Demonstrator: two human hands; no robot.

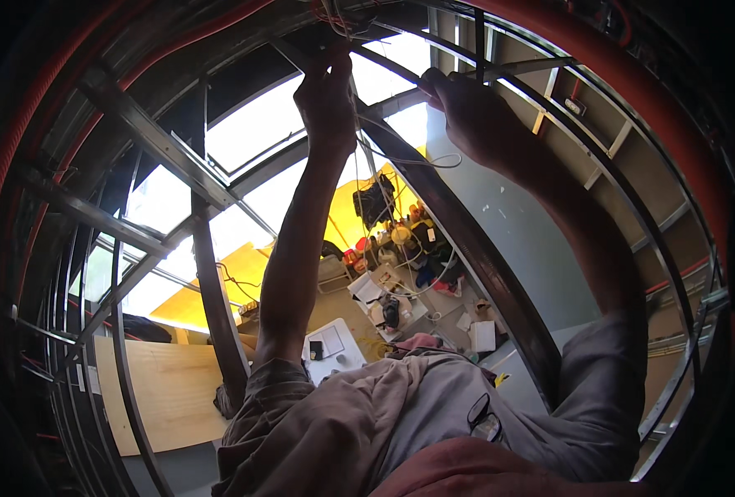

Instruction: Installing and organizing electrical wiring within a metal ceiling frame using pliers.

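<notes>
Both my arms reach up into a metal ceiling frame. My left hand (328,103) is raised with its fingers pinched together, just under a bundle of thin wires (334,21). A thin white cable (401,159) runs beside this hand, loops out to the right and hangs downward. To the right, my right hand (475,116) is closed, its thumb and fingertips at the end of a dark narrow bar (386,65). Whether it grips that bar or something small is hidden by the fingers and shadow.
Metal studs (210,290) stand at left, and a dark beam (475,248) slants down beside my right arm. Red conduit (657,91) curves overhead. Below are a white table (343,331), a plywood sheet (156,398), a yellow sheet (347,207) and a pile of tools and bags (401,240).
</notes>
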